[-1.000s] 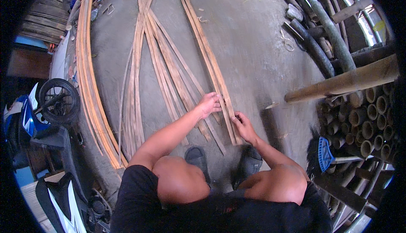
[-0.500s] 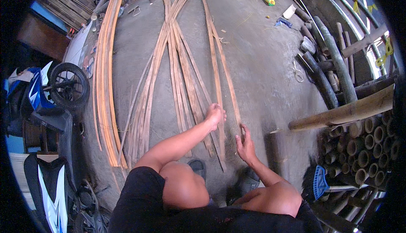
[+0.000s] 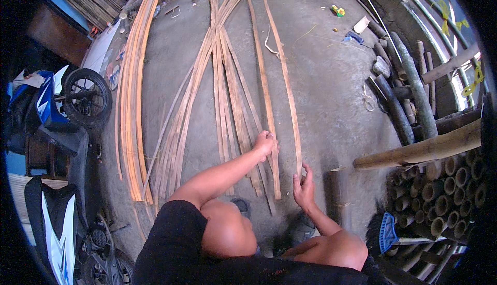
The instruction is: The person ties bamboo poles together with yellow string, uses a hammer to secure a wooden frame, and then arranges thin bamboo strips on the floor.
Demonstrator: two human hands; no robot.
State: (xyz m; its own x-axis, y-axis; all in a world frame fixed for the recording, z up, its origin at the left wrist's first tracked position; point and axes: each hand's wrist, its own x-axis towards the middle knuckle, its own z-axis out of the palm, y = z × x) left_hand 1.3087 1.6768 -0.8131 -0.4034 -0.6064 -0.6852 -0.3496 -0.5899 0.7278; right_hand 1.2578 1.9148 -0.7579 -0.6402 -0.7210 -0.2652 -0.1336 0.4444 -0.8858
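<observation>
My left hand (image 3: 264, 144) is closed around a long, flat bamboo strip (image 3: 266, 96), whose near end sticks out below the fist. To its right, my right hand (image 3: 304, 189) has the near end of a second bamboo strip (image 3: 291, 93) between thumb and fingers. Both strips run away from me over the grey floor, side by side with a gap between them. Just left of my left hand, a bundle of bamboo strips (image 3: 199, 65) lies fanned out and crossed, some passing beneath my left forearm.
More orange-brown strips (image 3: 133, 78) lie along the left, beside a blue and white motorbike (image 3: 49, 104). At right, a thick bamboo pole (image 3: 414, 148) juts in above stacked bamboo tubes (image 3: 442, 197) and a blue broom (image 3: 388, 233). Dark poles (image 3: 396, 106) lean by the wall.
The right-hand strip has swung right, farther from the left-hand one, and its near end has come toward me with my right hand. My left hand stays closed, slightly lower in view.
</observation>
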